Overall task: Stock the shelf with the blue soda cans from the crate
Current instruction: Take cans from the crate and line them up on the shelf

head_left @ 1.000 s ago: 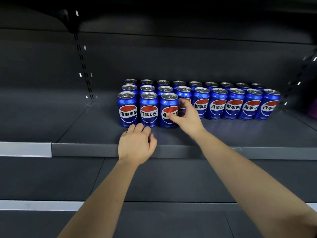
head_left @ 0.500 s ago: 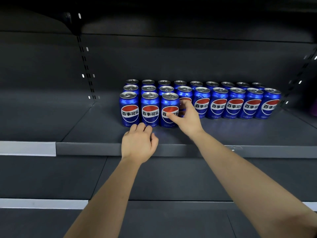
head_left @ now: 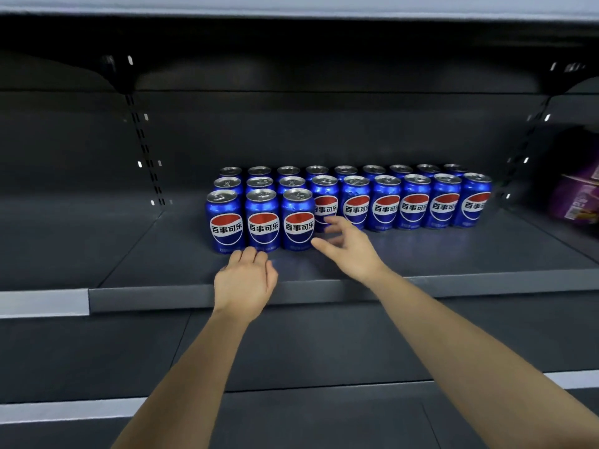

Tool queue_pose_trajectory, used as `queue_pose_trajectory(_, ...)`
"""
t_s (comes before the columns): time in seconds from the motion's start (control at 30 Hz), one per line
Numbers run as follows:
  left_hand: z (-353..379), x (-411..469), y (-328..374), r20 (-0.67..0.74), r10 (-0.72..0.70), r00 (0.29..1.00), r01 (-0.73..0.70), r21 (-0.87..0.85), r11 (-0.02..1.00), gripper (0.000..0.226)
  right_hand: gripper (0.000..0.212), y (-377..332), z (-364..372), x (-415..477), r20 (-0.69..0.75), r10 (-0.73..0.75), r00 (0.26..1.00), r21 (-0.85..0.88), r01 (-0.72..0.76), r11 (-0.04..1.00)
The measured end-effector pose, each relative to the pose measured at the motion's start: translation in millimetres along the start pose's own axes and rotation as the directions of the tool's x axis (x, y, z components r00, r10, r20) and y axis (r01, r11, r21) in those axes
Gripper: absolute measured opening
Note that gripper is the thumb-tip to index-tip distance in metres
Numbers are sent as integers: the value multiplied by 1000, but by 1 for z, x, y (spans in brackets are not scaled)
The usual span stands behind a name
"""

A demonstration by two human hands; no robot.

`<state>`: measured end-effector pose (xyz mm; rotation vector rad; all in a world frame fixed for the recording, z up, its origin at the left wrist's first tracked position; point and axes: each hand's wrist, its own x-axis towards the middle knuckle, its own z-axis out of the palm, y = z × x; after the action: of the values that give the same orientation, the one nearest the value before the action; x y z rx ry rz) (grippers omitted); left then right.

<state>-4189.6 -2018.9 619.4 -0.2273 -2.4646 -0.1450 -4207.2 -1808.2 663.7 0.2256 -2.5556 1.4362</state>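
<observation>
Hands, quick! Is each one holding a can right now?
Left hand: open, loosely curled, holding nothing.
Right hand: open, fingers spread, holding nothing.

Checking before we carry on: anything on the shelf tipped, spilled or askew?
Nothing stands out. The blue aluminium soda cans all stand upright in straight rows on the dark grey metal shelf. The front row holds only three, at its left end.
</observation>
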Motion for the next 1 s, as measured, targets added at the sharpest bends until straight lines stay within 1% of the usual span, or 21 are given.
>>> queue_pose_trajectory(0.13,-6,-5,9,156,-26,987,26,0,1000,27,54,5,-15,-18,-6,12,1000,-40,-13,999)
queue_pose_trajectory(0.23,-16,-16,20,162,-12,987,9,17,1000,30,51,11,-24,-32,-22,-7,1000,-107,4,994)
queue_pose_trajectory(0.3,-23,-25,32,165,7,986,-8,5,1000,37,48,16,-32,-44,-29,-38,999,-170,33,985)
queue_pose_trajectory(0.4,-33,-41,51,165,16,986,-14,-11,1000,52,45,22,-46,-63,34,-91,995,-326,98,940)
queue_pose_trajectory(0.5,-43,-58,71,162,17,987,-16,-6,1000,50,50,35,-58,-87,126,-96,987,-459,143,877)
queue_pose_trajectory(0.6,-47,-81,92,171,6,985,-4,-11,1000,52,57,56,-69,-117,183,-141,973,-511,216,832)
queue_pose_trajectory(0.7,-45,-111,115,197,-1,980,5,-22,1000,53,59,78,-81,-150,218,-183,958,-506,272,819)
queue_pose_trajectory(0.77,-44,-134,132,231,-6,973,12,-24,1000,53,58,95,-89,-172,252,-143,957,-494,254,831)
queue_pose_trajectory(0.83,-42,-160,148,280,-7,960,13,-20,1000,54,58,114,-94,-193,301,-70,951,-502,221,836)
queue_pose_trajectory(0.93,-38,-204,165,354,3,935,-6,8,1000,49,58,146,-96,-225,360,25,933,-522,179,834)
queue_pose_trajectory(1.0,-33,-234,172,393,-20,919,9,29,1000,53,58,167,-93,-246,394,69,917,-533,167,830)
